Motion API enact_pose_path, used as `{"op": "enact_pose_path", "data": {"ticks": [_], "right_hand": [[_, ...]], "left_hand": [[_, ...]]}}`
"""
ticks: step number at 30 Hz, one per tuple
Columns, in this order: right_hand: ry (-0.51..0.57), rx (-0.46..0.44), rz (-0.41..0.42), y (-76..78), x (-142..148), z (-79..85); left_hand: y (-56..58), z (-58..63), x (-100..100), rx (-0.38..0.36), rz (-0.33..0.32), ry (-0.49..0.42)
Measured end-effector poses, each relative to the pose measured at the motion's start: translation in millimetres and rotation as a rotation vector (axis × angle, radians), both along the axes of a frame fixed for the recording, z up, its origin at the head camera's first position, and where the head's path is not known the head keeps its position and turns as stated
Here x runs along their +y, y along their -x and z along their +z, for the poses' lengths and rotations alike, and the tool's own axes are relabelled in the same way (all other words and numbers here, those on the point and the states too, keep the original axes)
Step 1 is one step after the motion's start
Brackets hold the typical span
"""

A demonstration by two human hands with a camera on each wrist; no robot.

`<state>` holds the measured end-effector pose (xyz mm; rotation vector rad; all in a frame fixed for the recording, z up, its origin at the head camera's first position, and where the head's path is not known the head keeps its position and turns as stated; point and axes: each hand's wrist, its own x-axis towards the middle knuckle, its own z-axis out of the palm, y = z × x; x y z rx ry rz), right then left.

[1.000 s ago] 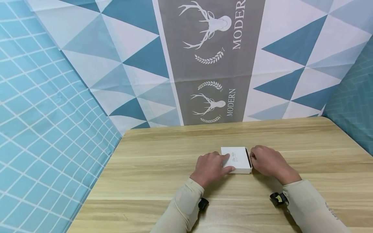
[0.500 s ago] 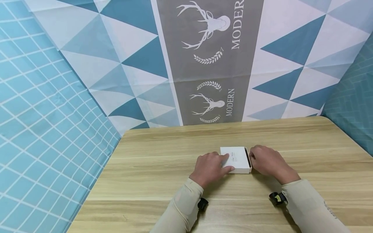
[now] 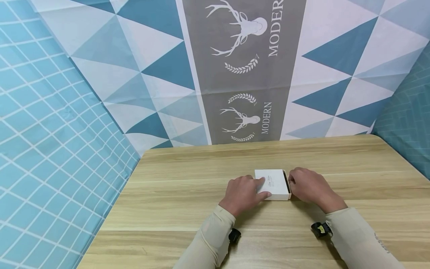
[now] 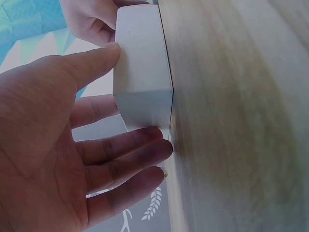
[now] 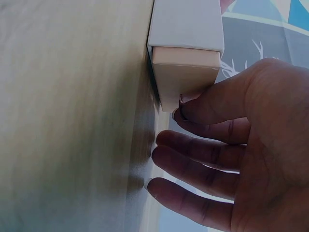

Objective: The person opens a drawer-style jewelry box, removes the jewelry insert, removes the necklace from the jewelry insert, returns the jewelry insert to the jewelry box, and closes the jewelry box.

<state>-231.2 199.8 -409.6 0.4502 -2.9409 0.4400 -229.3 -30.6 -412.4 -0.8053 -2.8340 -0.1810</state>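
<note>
A flat white slide-out box with small print on its lid lies on the wooden table. Its pale inner drawer sticks out a little from the right end of the sleeve, leaving a dark gap along the top. My left hand holds the sleeve at its left side: index finger on the lid, thumb at the near edge, other fingertips by the end face. At the drawer's front, my right hand pinches a small pull loop between thumb and index finger; its other fingers are loosely bent below.
The wooden table reaches back to a wall cloth with triangles and deer heads. A blue checked cloth hangs at the left, a teal one at the right. A black wrist camera sits under the right sleeve.
The drawer has slid very slightly to the right out of the sleeve. Both hands stay almost in the same place, and the sleeve has not visibly moved.
</note>
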Motion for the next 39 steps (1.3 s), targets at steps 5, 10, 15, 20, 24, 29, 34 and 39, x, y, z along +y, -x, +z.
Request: {"op": "enact_pose_path", "data": {"ticks": [5,10,15,20,24,29,34,39], "right_hand": [[0.003,0.001,-0.002,0.6,-0.3,-2.1],[0.007,-0.010,0.000,0.9,-1.6,-1.6],[0.013,-0.027,-0.001,1.4,-2.4,-0.9],[0.018,-0.043,0.002,1.6,-1.9,-1.8],[0.016,-0.047,-0.003,1.3,0.1,-1.6],[0.017,-0.034,-0.001,0.8,1.4,-0.4],[0.016,-0.021,0.008,0.5,0.5,-1.0],[0.023,-0.016,0.002,1.2,0.7,-3.1]], "left_hand": [[0.1,-0.6,-0.6,0.008,0.000,0.009],[-0.4,0.1,-1.9,0.002,0.005,0.007],[-0.4,0.6,-3.0,-0.009,0.009,0.008],[-0.5,-0.9,-3.0,-0.003,0.007,0.015],[-0.3,-1.8,-1.6,0.005,0.002,0.015],[-0.1,-0.6,0.7,0.014,-0.005,0.019],[-1.1,0.6,0.9,0.004,-0.002,0.023],[-0.7,0.2,0.5,0.010,-0.005,0.026]]}}
